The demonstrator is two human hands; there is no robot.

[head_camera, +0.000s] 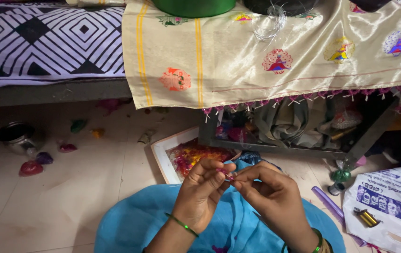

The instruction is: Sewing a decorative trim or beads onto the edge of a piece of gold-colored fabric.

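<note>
Pale floor tiles [59, 201] spread out around me, littered near the left edge with small coloured scraps and a little steel pot [16, 137]. Ahead, a cream silk cloth [256, 56] with yellow stripes and woven peacock motifs hangs over a low frame, its lower edge trimmed with pink tassels; a coil of thin thread [269, 23] lies on top of it. Beside it, a black-and-white patterned sheet [45, 40] covers a bed.

Over my lap, draped in blue fabric [228, 225], my left hand [200, 194] and right hand [270, 197] meet fingertip to fingertip. Both are closed in a pinch on a tiny pink piece [227, 174], a bead or tassel bit; I cannot tell which. It looks nearly weightless, small and slippery, so I judge that only a tip-of-finger grip on its ends will keep it steady, and a loose pinch could let it drop into the folds.

Just beyond my hands sits a white tray [163, 159] of bright red and yellow bits. At the right edge of the floor lie a printed plastic bag [388, 206], a gold spool [367, 217] and a purple stick [329, 204].
</note>
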